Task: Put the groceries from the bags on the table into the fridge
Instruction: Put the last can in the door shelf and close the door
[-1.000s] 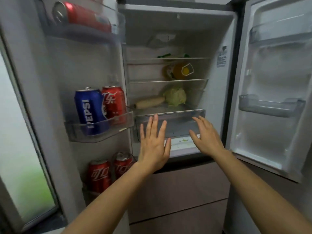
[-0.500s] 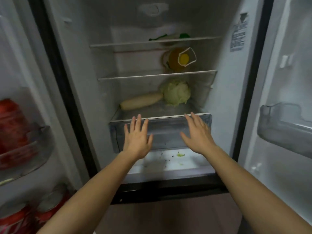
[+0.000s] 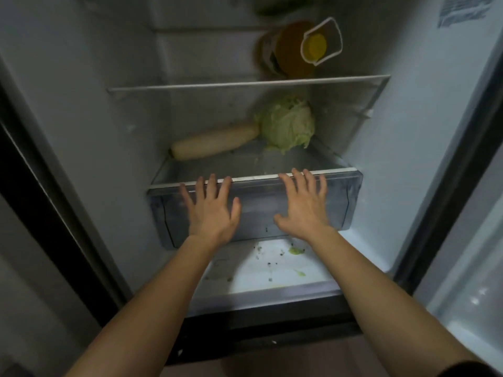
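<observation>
- We hold our left hand (image 3: 211, 210) flat, fingers spread, grip empty, against the drawer (image 3: 345, 197) front.
- Our right hand (image 3: 302, 206) lies likewise beside it, fingers splayed.

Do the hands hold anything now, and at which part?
Nothing is gripped. The left hand and the right hand lie flat and open on the drawer front, fingertips at its top edge.

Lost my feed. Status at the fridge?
Both hands, left hand and right hand, open, flat on crisper drawer. Radish, cabbage shelved above. Nothing blocking.
</observation>
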Action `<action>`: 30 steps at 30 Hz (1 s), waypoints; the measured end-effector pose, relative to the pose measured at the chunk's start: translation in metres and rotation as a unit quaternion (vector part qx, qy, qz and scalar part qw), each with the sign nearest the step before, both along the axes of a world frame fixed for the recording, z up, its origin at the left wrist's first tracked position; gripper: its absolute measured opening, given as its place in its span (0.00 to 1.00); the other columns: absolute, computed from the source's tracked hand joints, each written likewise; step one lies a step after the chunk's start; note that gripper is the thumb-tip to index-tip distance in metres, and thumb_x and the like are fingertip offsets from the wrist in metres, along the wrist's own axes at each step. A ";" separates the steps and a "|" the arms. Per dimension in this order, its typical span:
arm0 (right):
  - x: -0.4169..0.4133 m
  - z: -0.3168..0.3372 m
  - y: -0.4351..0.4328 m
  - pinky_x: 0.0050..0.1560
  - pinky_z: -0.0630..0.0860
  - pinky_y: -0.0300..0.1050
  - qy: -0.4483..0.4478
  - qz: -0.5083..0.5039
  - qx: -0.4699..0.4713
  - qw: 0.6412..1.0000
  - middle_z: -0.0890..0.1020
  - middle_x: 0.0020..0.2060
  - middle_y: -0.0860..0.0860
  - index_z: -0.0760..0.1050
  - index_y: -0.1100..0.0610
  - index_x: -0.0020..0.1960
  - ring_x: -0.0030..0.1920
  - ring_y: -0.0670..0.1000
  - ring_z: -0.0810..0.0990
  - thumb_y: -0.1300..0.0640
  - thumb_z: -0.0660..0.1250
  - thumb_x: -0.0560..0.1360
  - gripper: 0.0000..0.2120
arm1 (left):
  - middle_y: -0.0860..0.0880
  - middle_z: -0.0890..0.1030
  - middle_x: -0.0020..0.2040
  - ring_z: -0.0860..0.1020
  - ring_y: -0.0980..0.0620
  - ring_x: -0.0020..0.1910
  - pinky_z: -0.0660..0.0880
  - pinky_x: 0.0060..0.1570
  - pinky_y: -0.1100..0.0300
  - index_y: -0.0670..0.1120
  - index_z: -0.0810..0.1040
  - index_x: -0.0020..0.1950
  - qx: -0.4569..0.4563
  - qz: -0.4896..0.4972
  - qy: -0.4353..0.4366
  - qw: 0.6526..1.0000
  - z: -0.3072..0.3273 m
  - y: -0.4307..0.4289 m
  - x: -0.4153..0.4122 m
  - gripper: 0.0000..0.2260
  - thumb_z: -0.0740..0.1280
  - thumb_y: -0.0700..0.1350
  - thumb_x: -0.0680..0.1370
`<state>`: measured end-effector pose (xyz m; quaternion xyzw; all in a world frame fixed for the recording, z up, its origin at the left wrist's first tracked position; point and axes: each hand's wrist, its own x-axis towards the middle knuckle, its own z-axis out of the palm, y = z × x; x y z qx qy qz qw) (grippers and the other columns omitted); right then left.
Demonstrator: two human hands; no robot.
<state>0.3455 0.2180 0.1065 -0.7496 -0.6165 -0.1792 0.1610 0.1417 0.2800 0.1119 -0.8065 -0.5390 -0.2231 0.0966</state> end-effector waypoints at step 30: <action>-0.041 -0.013 -0.160 0.78 0.47 0.65 0.032 0.031 0.186 0.982 0.72 0.67 0.56 0.69 0.54 0.72 0.74 0.60 0.65 0.51 0.69 0.67 0.33 | 0.45 0.78 0.59 0.73 0.41 0.61 0.51 0.72 0.35 0.47 0.78 0.63 0.204 0.009 -0.104 0.973 -0.014 -0.163 -0.034 0.18 0.60 0.49 0.76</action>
